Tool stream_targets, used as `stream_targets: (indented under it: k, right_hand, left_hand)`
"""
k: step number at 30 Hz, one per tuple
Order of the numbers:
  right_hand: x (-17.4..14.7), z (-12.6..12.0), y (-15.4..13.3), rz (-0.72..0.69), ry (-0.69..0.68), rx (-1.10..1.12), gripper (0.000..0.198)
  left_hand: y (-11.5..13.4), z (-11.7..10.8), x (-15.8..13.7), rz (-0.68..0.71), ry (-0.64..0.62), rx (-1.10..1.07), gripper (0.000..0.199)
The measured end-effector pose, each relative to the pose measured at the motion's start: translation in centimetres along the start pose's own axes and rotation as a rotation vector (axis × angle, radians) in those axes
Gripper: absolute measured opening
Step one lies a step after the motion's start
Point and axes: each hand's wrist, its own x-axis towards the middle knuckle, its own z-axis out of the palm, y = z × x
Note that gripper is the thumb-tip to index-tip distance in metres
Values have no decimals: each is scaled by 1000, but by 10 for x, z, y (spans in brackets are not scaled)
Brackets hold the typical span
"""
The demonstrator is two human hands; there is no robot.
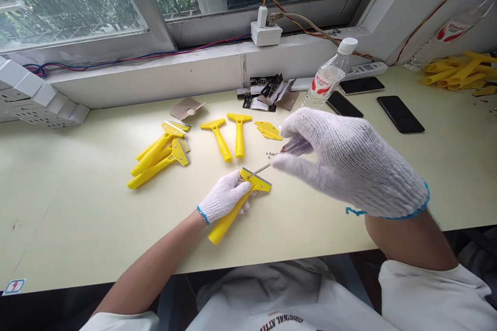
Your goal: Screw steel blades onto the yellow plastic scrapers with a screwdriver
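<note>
Screwdriver (297, 147) at yellow scraper (229, 221), over bench (97, 238)
Left hand (223, 196) pinches scraper near its head; right hand (345, 160) grips screwdriver handle, tip at the head's face; similar scrapers (152, 156) lie piled farther left

Bright daylight through grey-framed glass window (70, 5); pale sheen on smooth cream counter (77, 222), left side; soft shadows; wide-angle stretch at edges, clear red-labelled plastic bottle (452, 31) upper right skewed.
</note>
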Motion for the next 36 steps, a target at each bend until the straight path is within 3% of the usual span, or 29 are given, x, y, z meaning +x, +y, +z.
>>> stream_targets:
  k: [3, 6, 8, 10, 13, 15, 19, 21, 25, 31, 36]
  right_hand:
    - [0, 1, 6, 20, 11, -57, 9]
    - [-1, -4, 9, -11, -58, 55, 10]
    - [1, -7, 7, 0, -31, 113, 17]
    - [5, -10, 6, 43, 113, 190, 17]
    - [15, -9, 14, 132, 498, 412, 18]
    - [21, -2, 28, 167, 611, 541, 20]
    - [24, 40, 66, 319, 338, 688, 4]
    - [21, 70, 82, 443, 215, 732, 8]
    - [17, 112, 102, 519, 78, 663, 16]
    - [13, 123, 118, 556, 59, 685, 16]
    - [12, 123, 119, 547, -46, 575, 16]
  left_hand:
    - [0, -1, 1, 3, -19, -15, 22]
    - [-1, -2, 1, 13, -30, -15, 22]
    - [-2, -3, 1, 13, -35, -11, 23]
    - [-2, -3, 0, 13, -42, -12, 24]
    - [-2, -4, 0, 20, -46, -11, 23]
    - [-2, -4, 0, 23, -45, -9, 23]
    - [-1, -3, 0, 17, -44, -6, 23]
    - [-1, -2, 0, 18, -36, -4, 23]
    - [-1, -2, 0, 27, -32, -1, 25]
    - [-1, -2, 0, 20, -34, -10, 26]
    - [0, -1, -1, 24, -27, -19, 24]
